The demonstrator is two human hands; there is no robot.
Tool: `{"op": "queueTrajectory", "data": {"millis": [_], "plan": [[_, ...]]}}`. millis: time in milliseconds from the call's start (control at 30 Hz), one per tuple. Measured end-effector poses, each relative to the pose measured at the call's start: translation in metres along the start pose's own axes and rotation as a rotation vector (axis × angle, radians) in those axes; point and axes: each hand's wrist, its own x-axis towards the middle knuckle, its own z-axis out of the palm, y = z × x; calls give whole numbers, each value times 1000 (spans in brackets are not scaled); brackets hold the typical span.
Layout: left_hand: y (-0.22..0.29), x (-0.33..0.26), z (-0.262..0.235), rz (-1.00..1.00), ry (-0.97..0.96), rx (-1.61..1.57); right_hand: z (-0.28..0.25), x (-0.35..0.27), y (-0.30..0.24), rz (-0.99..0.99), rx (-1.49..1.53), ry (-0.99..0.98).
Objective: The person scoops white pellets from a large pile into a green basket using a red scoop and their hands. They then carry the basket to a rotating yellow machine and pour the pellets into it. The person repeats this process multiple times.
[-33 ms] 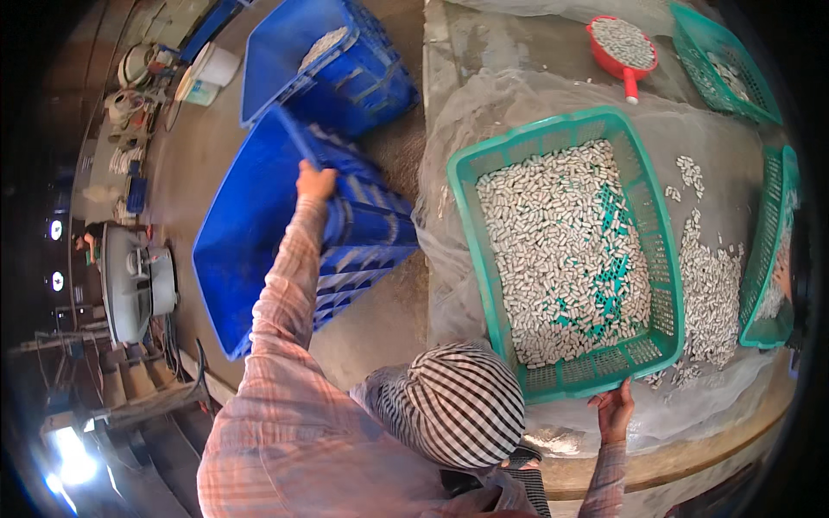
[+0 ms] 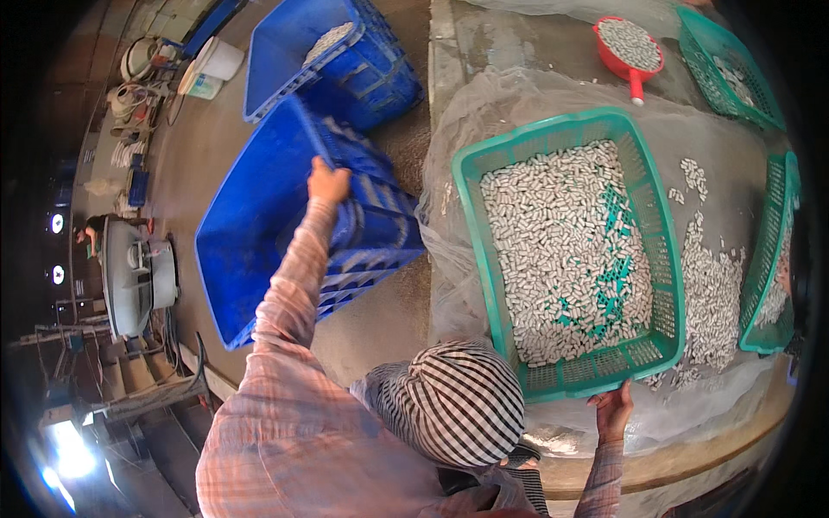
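Note:
My left hand (image 2: 328, 183) reaches out to the left and grips the upper rim of a big blue plastic crate (image 2: 250, 233), which stands tilted on the floor. My right hand (image 2: 611, 411) holds the near rim of a green basket (image 2: 473, 224) filled with small white oblong pieces. The basket rests on white netting (image 2: 484, 104) spread over a raised table. A checked headscarf (image 2: 458, 401) and a plaid sleeve fill the lower middle of the head view.
A second blue crate (image 2: 363, 60) lies behind the first. On the table are a red scoop (image 2: 630, 43), two more green baskets (image 2: 730, 52) (image 2: 768, 250) and loose white pieces (image 2: 708, 293). A white bucket (image 2: 216, 60) and a grey machine (image 2: 138, 276) stand at left.

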Motion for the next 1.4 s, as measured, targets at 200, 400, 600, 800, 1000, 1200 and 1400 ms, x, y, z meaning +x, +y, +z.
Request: {"op": "queueTrajectory", "data": {"millis": [200,400,600,800,1000,1200,1400], "plan": [[64,-77,-16,173,-126,-224,-10,3,3,50,7,-166],[54,-77,-11,307,-172,-426,5,-5,3,44,65,-103],[72,-49,-8,317,-202,-409,9,-3,0,49,-80,-67],[197,-154,73,1235,-553,-2,50,1,31,-234,-2,386],[216,-168,266,1173,-356,212,76,27,63,-625,152,823],[249,-362,279,1527,-610,-83,105,27,44,-810,95,827],[227,-328,178,2115,-1159,132,171,-27,-22,-679,-117,854]]}}
